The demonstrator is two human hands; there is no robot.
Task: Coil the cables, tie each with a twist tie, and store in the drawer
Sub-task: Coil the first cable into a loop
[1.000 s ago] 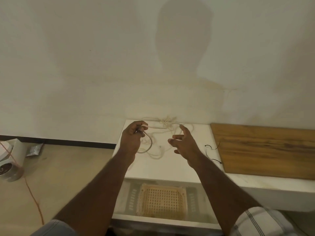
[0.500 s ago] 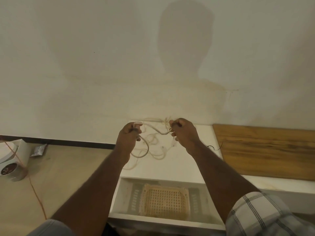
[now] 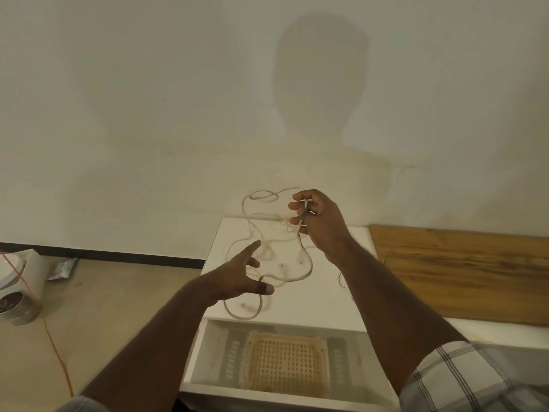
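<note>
Head view: right hand (image 3: 319, 224) raised above counter (image 3: 320, 298), fingers (image 3: 297, 206) pinching cable (image 3: 267, 257). Cable loops hanging down onto counter, behind open drawer (image 3: 279, 364). Left hand (image 3: 237, 278) above counter, fingers spread, gripping nothing.

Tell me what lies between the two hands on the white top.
In the head view, loose loops of the pale cable lie between the open left hand and the raised right hand, which grips one strand of it.
</note>
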